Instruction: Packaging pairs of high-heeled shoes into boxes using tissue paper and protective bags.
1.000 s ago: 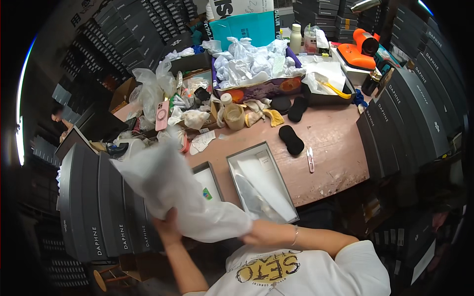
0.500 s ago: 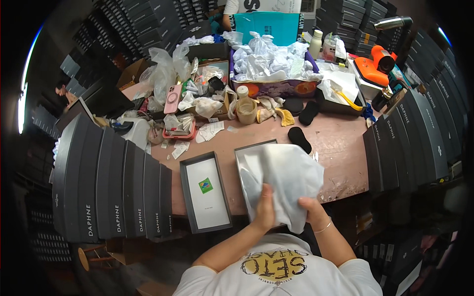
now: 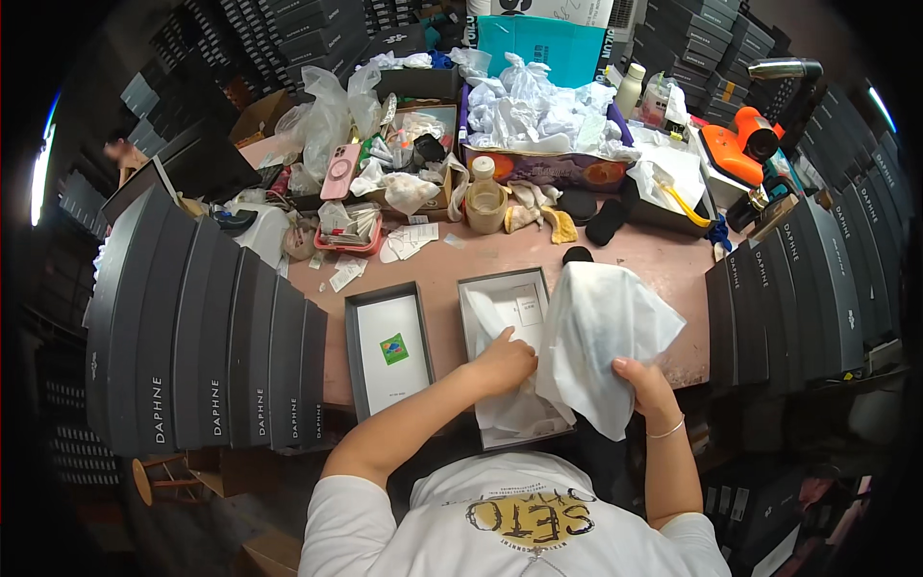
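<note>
My right hand (image 3: pixel 646 387) grips a translucent white bag (image 3: pixel 606 332) by its right side, thumb on top. A darker shape shows faintly through the bag, too blurred to name. The bag hangs over the right side of an open grey shoe box (image 3: pixel 469 288). White tissue paper (image 3: pixel 488 315) and a small white card (image 3: pixel 526 306) lie inside that box. My left hand (image 3: pixel 504 363) is over the box with its index finger extended and its other fingers curled at the tissue paper. Left of it lies a grey box lid (image 3: pixel 426 327), inner side up, with a green sticker (image 3: pixel 394 349).
Stacked dark shoe boxes flank the table at left (image 3: pixel 202 337) and right (image 3: pixel 784 298). Behind are a purple carton (image 3: pixel 538 171) of crumpled paper, a bottle (image 3: pixel 486 204), a pink phone (image 3: pixel 339 171), a red basket (image 3: pixel 349 246) and an orange device (image 3: pixel 733 156). Black pads (image 3: pixel 606 222) lie nearby.
The white bag has moved right, off the box, in my right hand. My left hand has left the bag and reached into the box, where tissue paper and a card now show.
</note>
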The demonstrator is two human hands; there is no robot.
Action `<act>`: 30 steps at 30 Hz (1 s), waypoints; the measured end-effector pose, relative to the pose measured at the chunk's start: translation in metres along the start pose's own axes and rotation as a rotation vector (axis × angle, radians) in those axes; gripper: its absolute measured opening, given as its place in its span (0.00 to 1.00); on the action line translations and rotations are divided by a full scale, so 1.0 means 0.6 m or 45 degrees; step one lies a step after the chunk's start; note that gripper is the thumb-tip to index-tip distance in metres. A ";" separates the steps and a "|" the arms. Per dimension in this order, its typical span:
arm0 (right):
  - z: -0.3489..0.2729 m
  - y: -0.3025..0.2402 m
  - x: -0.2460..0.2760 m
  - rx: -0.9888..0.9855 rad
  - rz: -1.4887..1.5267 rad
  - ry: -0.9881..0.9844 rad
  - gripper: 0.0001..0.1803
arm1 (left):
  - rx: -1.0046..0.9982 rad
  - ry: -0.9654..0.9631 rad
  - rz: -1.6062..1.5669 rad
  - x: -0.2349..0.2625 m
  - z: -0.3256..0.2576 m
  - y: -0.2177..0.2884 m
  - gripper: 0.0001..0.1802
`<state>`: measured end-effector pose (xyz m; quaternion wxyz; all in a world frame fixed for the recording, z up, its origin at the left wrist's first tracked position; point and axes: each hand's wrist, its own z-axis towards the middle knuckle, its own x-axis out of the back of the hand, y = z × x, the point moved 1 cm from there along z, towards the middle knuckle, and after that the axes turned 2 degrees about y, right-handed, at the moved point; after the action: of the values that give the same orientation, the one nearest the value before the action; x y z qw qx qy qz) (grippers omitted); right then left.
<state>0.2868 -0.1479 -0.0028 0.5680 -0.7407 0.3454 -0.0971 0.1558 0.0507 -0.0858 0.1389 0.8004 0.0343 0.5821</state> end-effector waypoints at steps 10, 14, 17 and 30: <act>0.149 0.103 -0.173 0.829 -1.222 -0.029 0.36 | -0.069 0.321 -0.361 0.007 -0.068 -0.026 0.22; 0.126 0.121 -0.150 0.812 -1.857 -0.220 0.30 | 0.219 1.113 -0.270 -0.019 -0.153 0.001 0.19; 0.134 0.143 -0.144 0.913 -1.950 -0.169 0.27 | 0.944 1.072 -0.522 -0.088 -0.206 0.001 0.21; 0.047 0.225 -0.116 0.502 -1.843 -0.065 0.08 | 0.948 1.436 -1.321 -0.007 -0.282 -0.006 0.39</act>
<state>0.1960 -0.0987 -0.1173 0.4923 -0.6694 -0.2650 -0.4893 -0.0041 0.0840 -0.0424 0.0779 0.2670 0.6500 0.7072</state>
